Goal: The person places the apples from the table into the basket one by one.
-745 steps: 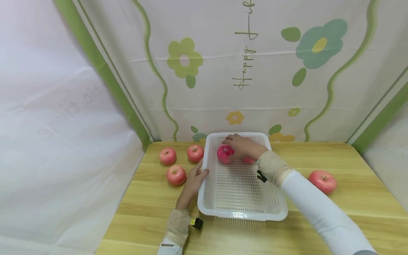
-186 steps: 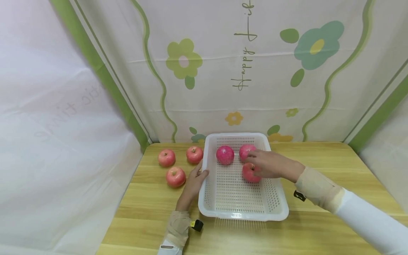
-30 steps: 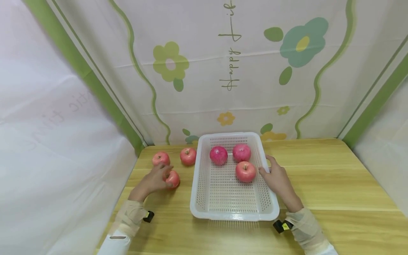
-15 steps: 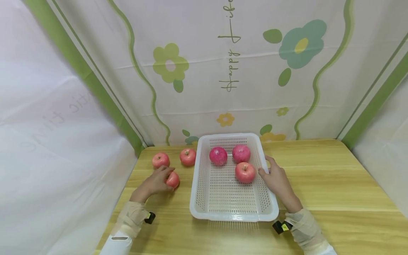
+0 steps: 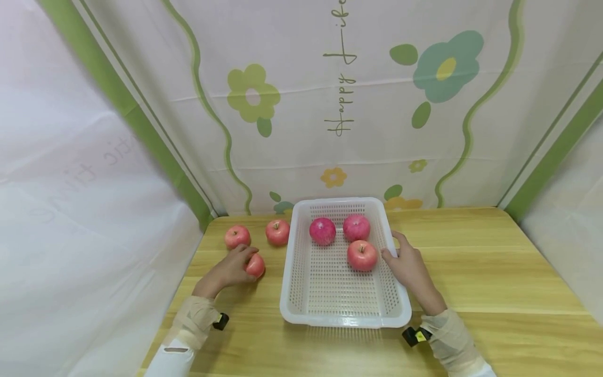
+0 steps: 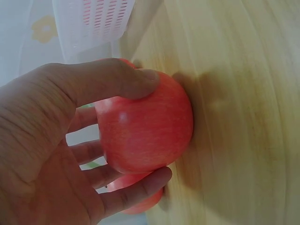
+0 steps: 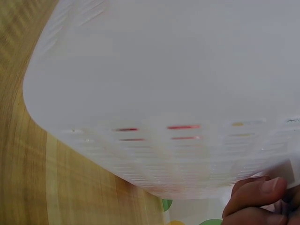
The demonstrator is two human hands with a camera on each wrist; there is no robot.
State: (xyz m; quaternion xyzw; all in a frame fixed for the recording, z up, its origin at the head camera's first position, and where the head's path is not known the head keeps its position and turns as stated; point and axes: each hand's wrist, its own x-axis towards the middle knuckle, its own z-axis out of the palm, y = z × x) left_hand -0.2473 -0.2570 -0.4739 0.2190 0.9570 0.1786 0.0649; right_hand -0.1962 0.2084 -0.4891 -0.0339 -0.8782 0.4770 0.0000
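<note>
My left hand (image 5: 231,268) holds a red apple (image 5: 256,266) on the table, left of the basket. In the left wrist view the thumb lies on one side of that apple (image 6: 145,124), fingers round the other. My right hand (image 5: 411,264) grips the right rim of a white perforated plastic basket (image 5: 346,320), thumb at the rim and fingers outside. Inside the basket, toward the back, lie a red apple (image 5: 362,255) and two round magenta fruits, one left (image 5: 322,231) and one right (image 5: 356,227). Only the right hand's fingers (image 7: 255,199) show in the right wrist view.
Two more red apples stand behind the left hand, one at the left (image 5: 237,237) and one beside the basket (image 5: 278,232). The wooden table (image 5: 490,277) meets a printed white curtain (image 5: 301,104) at its back edge.
The apple from the table's right side is now in the basket. The left hand let go of the basket's left rim and took hold of an apple; the right hand now grips the right rim.
</note>
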